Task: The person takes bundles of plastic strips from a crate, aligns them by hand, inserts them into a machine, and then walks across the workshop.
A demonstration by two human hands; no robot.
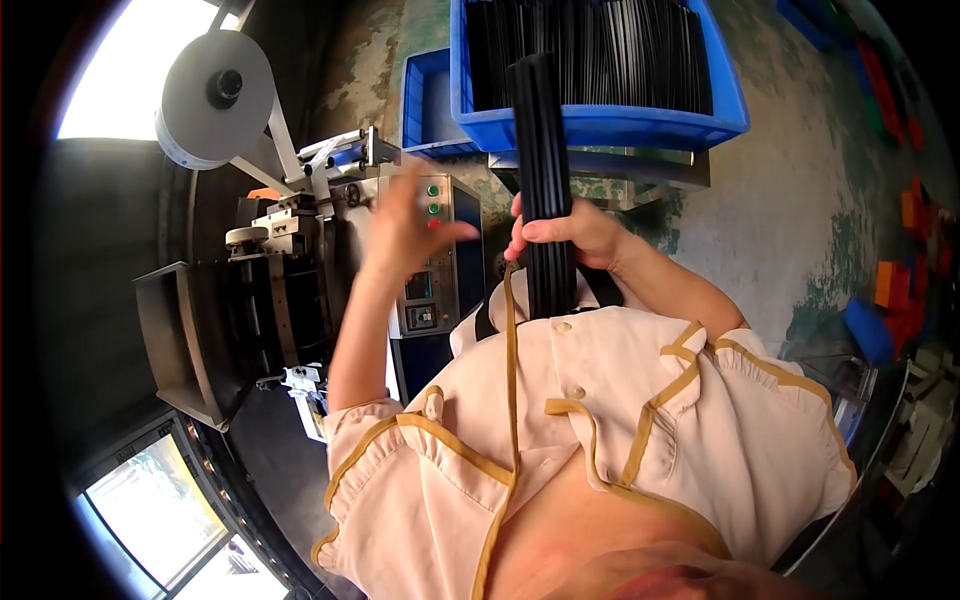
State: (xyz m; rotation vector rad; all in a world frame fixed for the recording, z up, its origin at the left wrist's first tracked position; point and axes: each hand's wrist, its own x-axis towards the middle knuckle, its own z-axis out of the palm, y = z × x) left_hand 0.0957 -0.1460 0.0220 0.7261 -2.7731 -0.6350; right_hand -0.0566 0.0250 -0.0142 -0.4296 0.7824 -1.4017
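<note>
My right hand (575, 235) is closed around a bundle of long, ribbed black strips (543, 150), thumb across the front. The bundle stands roughly upright before my chest, its lower end close to my shirt. My left hand (398, 225) is raised to the left of the bundle, apart from it. Its thumb points out to the side and its fingers stretch upward, somewhat blurred; I see nothing held in it. Behind it is a machine control panel (440, 290) with green and red buttons.
A blue crate (640, 122) packed with similar black strips stands ahead, beside a smaller blue bin (428, 105). On the left, a large white roll (215, 100) feeds tape into the machine (290, 225). Orange and red bins (893, 285) are at the far right.
</note>
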